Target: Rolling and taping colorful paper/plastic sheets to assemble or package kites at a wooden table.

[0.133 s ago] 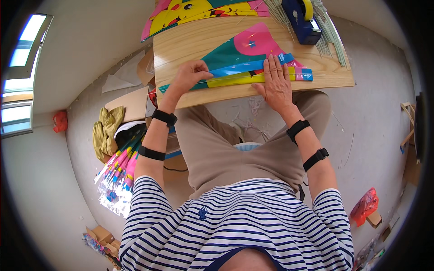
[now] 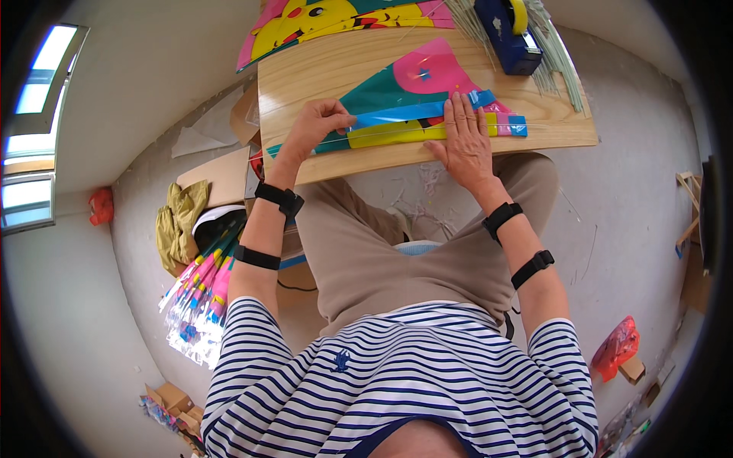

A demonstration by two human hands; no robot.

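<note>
A glossy printed plastic sheet [image 2: 374, 97], teal, pink, yellow and blue, lies folded along the near edge of the wooden table [image 2: 305, 72]. My left hand [image 2: 313, 130] pinches the left end of its blue edge strip [image 2: 401, 114] between thumb and fingertips. Flat on the right part of the sheet lies my right hand [image 2: 467, 149], fingers stretched out and pointing away from me. A thin pale rod [image 2: 416, 130] runs lengthwise along the yellow near part of the sheet, partly hidden under the right hand.
A dark blue tape dispenser [image 2: 519, 49] stands at the far right among several thin pale sticks [image 2: 569, 80]. More printed sheets [image 2: 305, 30] lie at the far edge. Left of my legs, a bundle of printed plastic pieces [image 2: 202, 305] hangs beside an olive cloth [image 2: 182, 229].
My left hand has shifted very slightly to the left, still pinching the blue strip. The right hand stays in place on the sheet.
</note>
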